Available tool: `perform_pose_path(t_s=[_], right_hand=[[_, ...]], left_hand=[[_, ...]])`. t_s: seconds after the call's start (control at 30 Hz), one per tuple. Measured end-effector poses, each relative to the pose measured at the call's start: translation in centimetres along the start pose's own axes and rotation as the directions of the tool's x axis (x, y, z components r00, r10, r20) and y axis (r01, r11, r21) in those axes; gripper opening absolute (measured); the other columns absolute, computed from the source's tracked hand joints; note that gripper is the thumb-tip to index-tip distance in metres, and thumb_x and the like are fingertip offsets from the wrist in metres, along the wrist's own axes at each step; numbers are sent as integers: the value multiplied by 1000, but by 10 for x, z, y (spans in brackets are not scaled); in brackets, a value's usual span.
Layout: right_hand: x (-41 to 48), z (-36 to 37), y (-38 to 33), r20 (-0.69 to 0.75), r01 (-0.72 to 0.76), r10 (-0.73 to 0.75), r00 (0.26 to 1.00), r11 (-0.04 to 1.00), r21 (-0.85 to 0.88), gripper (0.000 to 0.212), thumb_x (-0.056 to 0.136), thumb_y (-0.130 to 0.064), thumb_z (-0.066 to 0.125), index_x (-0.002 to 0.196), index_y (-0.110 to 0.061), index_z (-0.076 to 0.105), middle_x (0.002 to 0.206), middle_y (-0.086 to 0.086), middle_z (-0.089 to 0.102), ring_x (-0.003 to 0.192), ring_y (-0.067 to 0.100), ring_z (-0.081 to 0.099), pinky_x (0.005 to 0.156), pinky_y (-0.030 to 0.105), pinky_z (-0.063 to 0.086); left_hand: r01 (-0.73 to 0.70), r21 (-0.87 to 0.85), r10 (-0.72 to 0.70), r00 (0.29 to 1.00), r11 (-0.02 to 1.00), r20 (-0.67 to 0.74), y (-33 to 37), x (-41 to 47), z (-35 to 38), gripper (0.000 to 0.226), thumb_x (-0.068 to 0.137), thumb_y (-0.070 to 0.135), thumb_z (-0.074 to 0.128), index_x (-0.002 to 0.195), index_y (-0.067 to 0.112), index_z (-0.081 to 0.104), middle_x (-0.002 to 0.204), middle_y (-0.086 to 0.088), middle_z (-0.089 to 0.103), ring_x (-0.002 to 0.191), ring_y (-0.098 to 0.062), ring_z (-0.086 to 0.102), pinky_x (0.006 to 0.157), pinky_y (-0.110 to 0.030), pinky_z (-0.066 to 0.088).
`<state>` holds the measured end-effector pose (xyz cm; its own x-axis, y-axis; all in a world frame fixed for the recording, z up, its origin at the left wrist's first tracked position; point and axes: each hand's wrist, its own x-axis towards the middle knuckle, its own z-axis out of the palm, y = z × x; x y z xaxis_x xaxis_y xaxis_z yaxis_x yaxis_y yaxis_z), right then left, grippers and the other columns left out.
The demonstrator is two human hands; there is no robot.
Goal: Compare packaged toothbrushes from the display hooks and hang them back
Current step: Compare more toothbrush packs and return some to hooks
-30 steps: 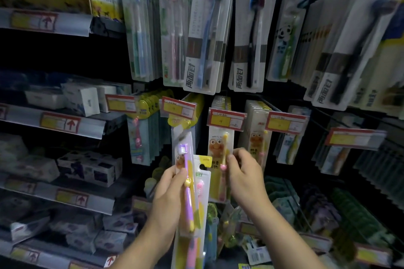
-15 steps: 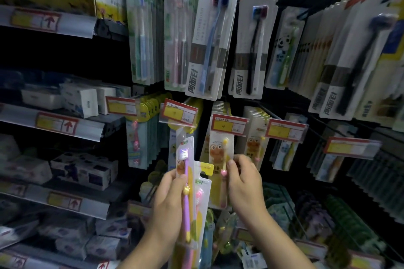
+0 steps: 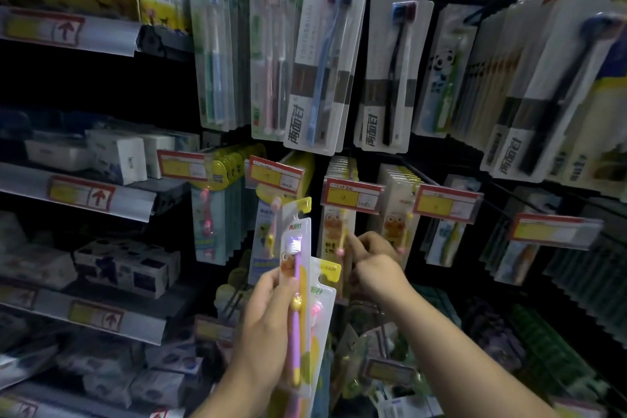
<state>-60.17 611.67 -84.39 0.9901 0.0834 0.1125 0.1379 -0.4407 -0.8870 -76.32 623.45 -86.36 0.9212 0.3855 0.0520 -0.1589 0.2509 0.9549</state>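
Reaching right hand (image 3: 376, 268) into the hanging kids' packs while left hand (image 3: 268, 326) grips two packs.

Left hand is clenched around a purple-brush pack (image 3: 296, 282) and a pink-brush pack (image 3: 320, 309) behind it, both upright, long axis vertical, hang-holes up. Right hand's fingers touch the cartoon-face pack (image 3: 334, 231) on its hook, just right of and farther than the held pair; whether it pinches it, cannot tell. Right hand is nearer the hooks; hook tip hides behind the price tag (image 3: 353, 195), so rehanging looks like an up-and-far move. Legible: "两面针" on the big white pack (image 3: 325, 54) above; tag shows "4"; the rest is blurred.
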Motion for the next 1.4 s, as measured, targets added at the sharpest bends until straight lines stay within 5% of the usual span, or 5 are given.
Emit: perform_pose_path(t_s=[0.27, 0.4, 0.73, 1.07, 1.4], right_hand=[[-67, -38, 6, 496, -158, -23, 868, 934, 320, 52, 103, -55, 47, 94, -10, 73, 86, 17, 71, 75, 37, 67, 65, 45, 62], [-75, -54, 15, 566, -55, -127, 814, 955, 292, 16, 101, -18, 63, 113, -15, 73, 109, 4, 77, 91, 18, 74, 76, 42, 60], [-74, -99, 36, 448, -48, -152, 881, 914, 404, 24, 101, -19, 64, 121, -7, 69, 119, 24, 71, 89, 24, 71, 87, 49, 58], [-58, -118, 29, -53, 272, -268, 962, 918, 290, 25, 107, -27, 51, 130, -29, 62, 119, -15, 72, 113, 1, 66, 105, 38, 53], [-49, -98, 17, -89, 370, -359, 929, 905, 209, 21, 110, -21, 42, 115, -29, 62, 109, -7, 70, 100, 4, 65, 90, 23, 53]], left_hand=[[-61, 102, 63, 998, 993, -23, -22, 7, 19, 21, 106, 33, 51, 113, 20, 66, 77, 8, 75, 72, -6, 71, 68, -21, 51], [-68, 44, 71, 996, 997, -57, -29, 11, 41, 20, 106, 29, 52, 116, 15, 61, 72, 0, 74, 61, -11, 70, 55, -19, 51], [-35, -41, 31, 995, 999, -94, -41, 21, 78, 20, 103, 34, 57, 106, 16, 66, 89, -11, 77, 83, -28, 73, 82, -47, 56], [-142, 111, 162, 968, 984, -191, -49, 24, 83, 17, 102, 31, 58, 92, 17, 58, 73, 3, 54, 67, -15, 51, 68, -35, 42], [-174, 154, 196, 970, 973, -141, -53, 20, 82, 8, 101, 23, 59, 96, 18, 62, 62, 9, 56, 58, -7, 53, 61, -28, 42]])
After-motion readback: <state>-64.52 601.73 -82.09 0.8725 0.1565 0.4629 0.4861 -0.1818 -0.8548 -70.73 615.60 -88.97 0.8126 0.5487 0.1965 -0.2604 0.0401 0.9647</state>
